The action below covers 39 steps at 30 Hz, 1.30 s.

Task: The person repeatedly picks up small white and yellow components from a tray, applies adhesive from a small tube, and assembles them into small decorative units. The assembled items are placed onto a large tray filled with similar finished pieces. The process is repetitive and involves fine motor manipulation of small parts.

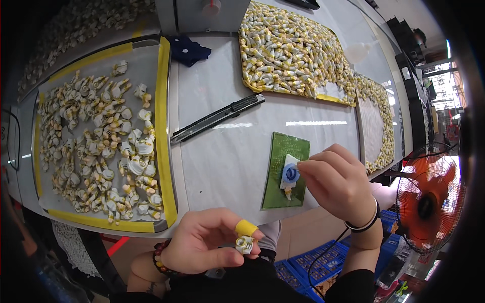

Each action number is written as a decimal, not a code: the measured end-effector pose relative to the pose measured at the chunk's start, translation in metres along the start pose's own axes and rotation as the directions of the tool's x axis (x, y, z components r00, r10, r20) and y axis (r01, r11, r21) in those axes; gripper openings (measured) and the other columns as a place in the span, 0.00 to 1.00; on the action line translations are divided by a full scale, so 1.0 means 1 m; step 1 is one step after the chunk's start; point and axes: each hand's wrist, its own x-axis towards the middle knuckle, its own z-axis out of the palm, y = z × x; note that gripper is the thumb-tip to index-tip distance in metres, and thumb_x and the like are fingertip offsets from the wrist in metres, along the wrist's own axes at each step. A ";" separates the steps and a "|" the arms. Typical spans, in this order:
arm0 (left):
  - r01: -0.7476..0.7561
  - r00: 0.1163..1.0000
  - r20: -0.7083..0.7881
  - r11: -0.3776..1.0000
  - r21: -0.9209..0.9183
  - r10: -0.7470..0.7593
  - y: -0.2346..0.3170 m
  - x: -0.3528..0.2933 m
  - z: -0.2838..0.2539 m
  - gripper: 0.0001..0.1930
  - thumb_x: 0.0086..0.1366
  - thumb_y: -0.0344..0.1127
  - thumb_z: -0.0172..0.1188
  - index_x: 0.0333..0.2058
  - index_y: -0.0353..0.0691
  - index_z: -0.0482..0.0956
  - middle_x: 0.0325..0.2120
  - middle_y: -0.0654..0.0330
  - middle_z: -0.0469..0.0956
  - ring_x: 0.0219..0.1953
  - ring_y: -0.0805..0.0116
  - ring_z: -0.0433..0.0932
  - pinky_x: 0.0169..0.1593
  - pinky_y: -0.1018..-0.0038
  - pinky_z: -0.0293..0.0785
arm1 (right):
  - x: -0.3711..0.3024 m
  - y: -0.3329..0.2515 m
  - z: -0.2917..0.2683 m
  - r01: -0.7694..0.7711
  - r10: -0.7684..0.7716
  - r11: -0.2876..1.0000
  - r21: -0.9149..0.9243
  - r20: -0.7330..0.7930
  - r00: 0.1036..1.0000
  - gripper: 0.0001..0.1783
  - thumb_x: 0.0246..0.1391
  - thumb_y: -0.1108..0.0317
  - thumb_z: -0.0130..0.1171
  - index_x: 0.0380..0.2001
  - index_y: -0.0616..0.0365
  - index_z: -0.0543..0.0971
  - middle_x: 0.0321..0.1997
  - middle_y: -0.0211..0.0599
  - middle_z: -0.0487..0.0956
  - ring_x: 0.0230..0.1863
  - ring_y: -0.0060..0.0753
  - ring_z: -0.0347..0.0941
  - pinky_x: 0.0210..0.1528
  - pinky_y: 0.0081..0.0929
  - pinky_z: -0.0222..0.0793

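Note:
Near the table's front edge, my left hand [209, 242] pinches a small white-and-yellow part [244, 245] between thumb and fingers. Yellow tape is wrapped around one of its fingers. My right hand [341, 182] is closed in a pinch over a green mat [275, 199]. Its fingertips meet the edge of a blue round piece [290, 172] lying on a white pad [285, 186]. Whether they grip that piece or something smaller is hidden. A small white-and-yellowish part [288, 193] shows at the pad's lower end.
On the left is a yellow-taped tray [165, 126] of loose white-and-yellow parts. A black utility knife [217, 118] lies mid-table. Behind it stands a full tray [331, 97] of similar parts, with another tray [371, 121] to its right. An orange fan [429, 199] and blue crates [323, 265] are lower right.

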 end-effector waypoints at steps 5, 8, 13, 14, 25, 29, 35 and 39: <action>-0.004 1.000 -0.020 1.000 -0.005 0.004 0.000 0.000 0.003 0.20 0.52 0.36 0.68 0.36 0.26 0.72 0.28 0.50 0.77 0.32 0.62 0.79 0.37 0.66 0.78 | 0.001 -0.006 -0.002 0.082 -0.078 0.995 -0.051 0.082 0.994 0.13 0.34 0.73 0.59 0.29 0.62 0.75 0.25 0.33 0.70 0.27 0.31 0.69 0.25 0.24 0.68; 0.016 0.999 -0.037 1.000 0.003 -0.015 0.001 0.002 0.002 0.21 0.53 0.38 0.67 0.36 0.27 0.72 0.27 0.50 0.77 0.31 0.63 0.79 0.36 0.66 0.79 | 0.000 -0.005 -0.007 0.100 -0.090 0.990 -0.097 0.104 0.990 0.12 0.35 0.73 0.60 0.29 0.62 0.75 0.25 0.32 0.70 0.27 0.30 0.68 0.24 0.23 0.67; 0.045 0.998 -0.036 0.999 -0.028 -0.046 0.002 0.003 0.004 0.22 0.53 0.41 0.66 0.37 0.27 0.71 0.26 0.51 0.78 0.30 0.63 0.79 0.35 0.67 0.79 | -0.001 -0.008 -0.003 0.131 -0.120 0.982 -0.138 0.085 0.989 0.13 0.35 0.72 0.61 0.29 0.62 0.75 0.26 0.31 0.70 0.27 0.28 0.68 0.22 0.22 0.65; 0.050 0.998 -0.035 0.998 -0.035 -0.051 0.002 0.003 0.004 0.23 0.53 0.42 0.66 0.37 0.27 0.71 0.26 0.51 0.78 0.29 0.63 0.79 0.35 0.67 0.78 | 0.000 -0.008 -0.002 0.125 -0.115 0.980 -0.152 0.068 0.991 0.13 0.35 0.71 0.62 0.29 0.62 0.75 0.26 0.31 0.70 0.27 0.28 0.68 0.22 0.22 0.65; 0.069 0.997 -0.036 0.997 -0.046 -0.071 0.001 0.004 0.007 0.24 0.53 0.44 0.66 0.36 0.26 0.71 0.24 0.51 0.78 0.28 0.63 0.79 0.34 0.70 0.77 | -0.008 -0.005 0.001 0.076 -0.072 0.989 -0.126 0.038 0.997 0.15 0.33 0.73 0.60 0.31 0.63 0.76 0.27 0.32 0.71 0.28 0.29 0.68 0.22 0.22 0.65; 0.077 0.996 -0.034 0.996 -0.050 -0.079 0.000 0.005 0.008 0.24 0.53 0.44 0.66 0.36 0.26 0.71 0.24 0.50 0.78 0.28 0.62 0.78 0.34 0.69 0.77 | -0.007 -0.008 0.001 0.065 -0.061 0.992 -0.112 0.042 0.997 0.15 0.33 0.73 0.60 0.31 0.64 0.76 0.27 0.32 0.71 0.27 0.29 0.68 0.22 0.23 0.65; 0.096 0.995 -0.024 0.993 -0.061 -0.098 0.001 0.005 0.008 0.23 0.54 0.41 0.66 0.37 0.25 0.70 0.26 0.48 0.78 0.28 0.61 0.78 0.34 0.69 0.76 | -0.008 -0.010 0.001 0.048 -0.042 0.991 -0.123 0.051 0.998 0.15 0.33 0.73 0.60 0.30 0.63 0.76 0.26 0.31 0.70 0.27 0.29 0.68 0.22 0.22 0.65; 0.100 0.995 -0.020 0.993 -0.065 -0.101 0.002 0.005 0.008 0.23 0.54 0.41 0.66 0.37 0.25 0.70 0.26 0.48 0.78 0.29 0.61 0.78 0.34 0.69 0.77 | -0.008 -0.009 -0.002 0.033 -0.024 0.989 -0.143 0.066 0.998 0.15 0.33 0.72 0.60 0.31 0.64 0.75 0.25 0.31 0.69 0.27 0.29 0.68 0.22 0.22 0.65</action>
